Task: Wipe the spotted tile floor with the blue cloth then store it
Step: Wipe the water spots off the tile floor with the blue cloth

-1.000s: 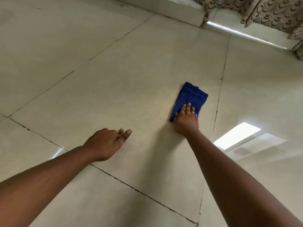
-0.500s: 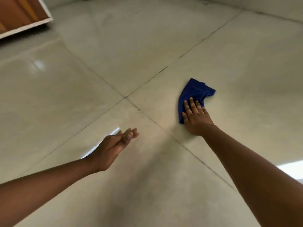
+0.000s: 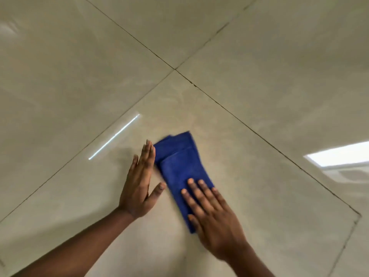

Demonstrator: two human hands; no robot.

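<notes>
While right hand (image 3: pixel 215 218) presses, blue cloth (image 3: pixel 179 166) lies lengthwise near-to-far.

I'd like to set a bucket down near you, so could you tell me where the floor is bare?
Nearly all the tile floor is bare: the tiles beyond the grout crossing, and the stretch right of the blue cloth toward the bright reflection. It is crowded only where the left hand sits beside the cloth and the right hand presses on it.

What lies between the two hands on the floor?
In the head view, only the folded blue cloth: the left hand flanks its edge, the right hand presses on it.
</notes>
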